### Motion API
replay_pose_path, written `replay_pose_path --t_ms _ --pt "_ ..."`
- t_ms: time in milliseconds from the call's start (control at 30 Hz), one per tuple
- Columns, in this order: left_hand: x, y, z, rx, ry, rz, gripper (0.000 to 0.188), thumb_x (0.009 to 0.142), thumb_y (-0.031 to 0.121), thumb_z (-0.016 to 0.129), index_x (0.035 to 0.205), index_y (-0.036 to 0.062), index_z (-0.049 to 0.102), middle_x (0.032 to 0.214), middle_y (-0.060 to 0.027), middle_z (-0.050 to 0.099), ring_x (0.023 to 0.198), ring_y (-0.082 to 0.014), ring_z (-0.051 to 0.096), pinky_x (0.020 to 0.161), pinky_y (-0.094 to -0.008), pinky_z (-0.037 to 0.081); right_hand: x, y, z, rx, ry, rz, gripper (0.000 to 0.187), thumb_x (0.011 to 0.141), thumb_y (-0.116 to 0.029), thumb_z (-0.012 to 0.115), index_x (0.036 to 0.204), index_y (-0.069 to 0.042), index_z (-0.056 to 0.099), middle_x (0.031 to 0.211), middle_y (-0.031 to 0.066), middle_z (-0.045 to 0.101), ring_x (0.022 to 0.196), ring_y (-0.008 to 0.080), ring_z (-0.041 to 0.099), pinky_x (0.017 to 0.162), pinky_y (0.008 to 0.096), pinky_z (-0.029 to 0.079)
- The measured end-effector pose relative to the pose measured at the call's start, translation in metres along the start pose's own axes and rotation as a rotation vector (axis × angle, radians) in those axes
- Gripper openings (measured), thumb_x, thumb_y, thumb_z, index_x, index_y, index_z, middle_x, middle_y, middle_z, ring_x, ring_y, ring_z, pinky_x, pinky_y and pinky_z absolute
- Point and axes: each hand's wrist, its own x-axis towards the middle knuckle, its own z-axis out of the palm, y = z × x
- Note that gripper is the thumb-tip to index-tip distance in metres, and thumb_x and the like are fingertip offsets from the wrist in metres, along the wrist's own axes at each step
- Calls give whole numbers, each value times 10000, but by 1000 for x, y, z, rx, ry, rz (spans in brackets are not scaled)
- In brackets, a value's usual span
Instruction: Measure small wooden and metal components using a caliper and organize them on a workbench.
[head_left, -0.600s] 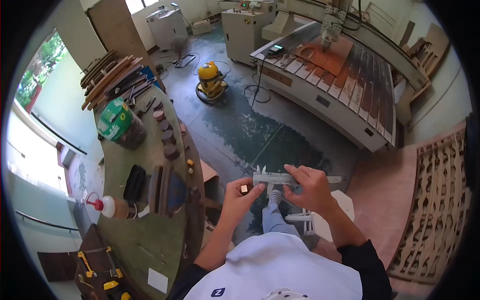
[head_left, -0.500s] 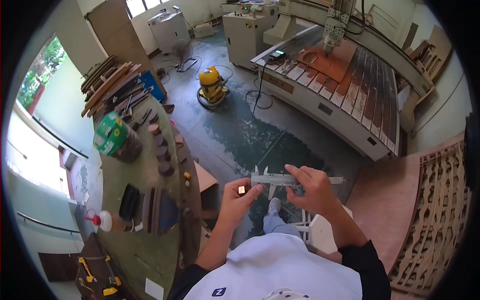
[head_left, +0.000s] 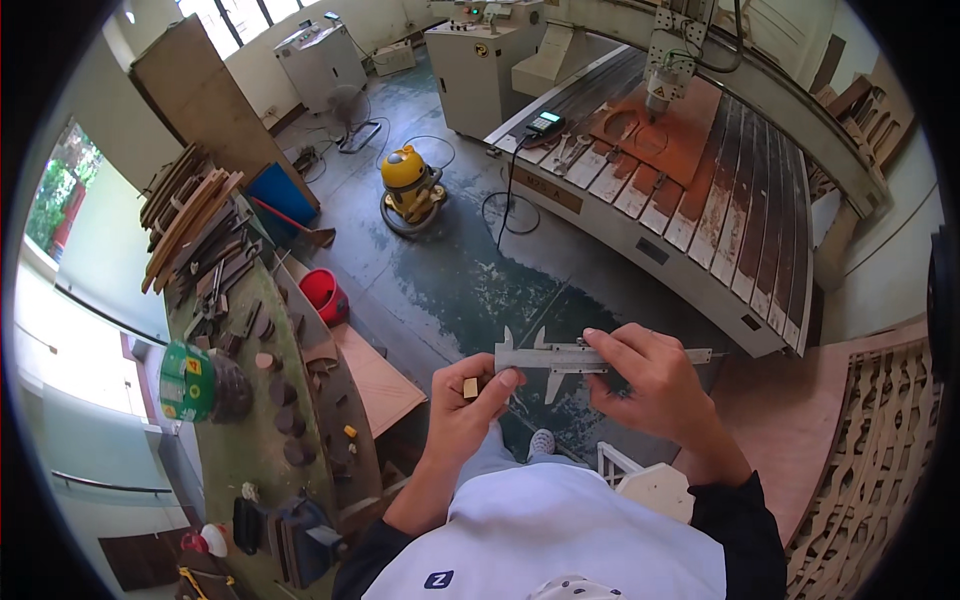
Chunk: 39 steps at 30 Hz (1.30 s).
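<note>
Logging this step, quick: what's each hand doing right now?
Left hand: closed on a small wooden block, fingertip touching the caliper.
Right hand: closed on the caliper's beam.

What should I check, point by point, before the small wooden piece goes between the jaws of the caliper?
1. Right hand grips the caliper on its beam: ok.
2. Left hand holds the small wooden block between thumb and fingers: ok.
3. Block is between the lower jaws: not ok; it sits left of the caliper, apart from the jaws.
4. Jaw gap is wide enough for the block: cannot tell; the lower jaws stand apart, but the gap is hard to compare.
5. Scale faces the camera and can be read: cannot tell, too small.
6. Caliper is held level: ok, roughly horizontal.
</note>
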Motion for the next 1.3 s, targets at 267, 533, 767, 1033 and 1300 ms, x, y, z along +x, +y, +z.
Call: replay_pose_path --t_ms 267,533,767,1033,1300 --pt "111 17 -42 -62 -68 -6 164 871 116 630 816 -38 646 557 51 478 465 -2 351 420 -187 234 83 57 29 -90 -77 70 374 657 -110 706 1002 14 633 670 87 544 523 229 562 490 320 470" --pt "236 55 -93 16 -125 70 222 871 162 644 738 -15 656 543 62 471 470 3 346 426 -187 223 192 95 67 -120 -39 64 372 640 -93 703 987 22 631 676 84 537 524 232 555 503 317 478" --pt "296 73 -120 80 -133 87 255 880 197 638 723 -2 655 540 66 468 480 7 340 439 -194 210 248 123 86 -119 -71 76 384 634 -89 697 994 25 624 702 84 532 536 231 555 512 314 476" --pt "326 72 -111 104 -53 134 226 872 171 629 742 -12 643 573 12 534 467 -22 412 436 -190 295 276 162 79 -88 -104 10 376 646 -89 688 999 26 626 699 83 534 535 230 557 508 319 473" --pt "339 65 -90 68 -16 172 178 869 116 614 759 -24 619 611 -38 582 452 -49 441 436 -206 356 281 188 63 -66 -137 -53 395 677 -95 703 1040 38 621 712 85 545 535 224 558 501 317 467"
